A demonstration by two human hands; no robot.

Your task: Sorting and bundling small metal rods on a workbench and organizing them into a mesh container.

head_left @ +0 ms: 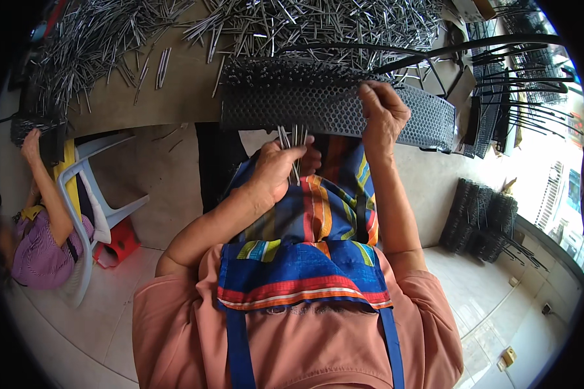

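Observation:
My left hand (278, 166) is closed round a small bundle of thin metal rods (293, 139), just in front of the perforated panel's near edge. The long dark perforated panel (292, 107) has rows of round holes and lies across the table's front edge. Dark rod ends (272, 72) stand up close together along its far left part. Over the panel's right half is my right hand (384, 111), its fingers pinched together. Whatever may be between those fingertips is too small to make out.
Loose metal rods (318, 26) are heaped across the back of the table (120, 107). A black bent bar (461, 48) crosses at the right. Black racks (477, 217) stand on the floor at right. Another person (45, 249) works at left, beside a pale plastic chair (113, 211).

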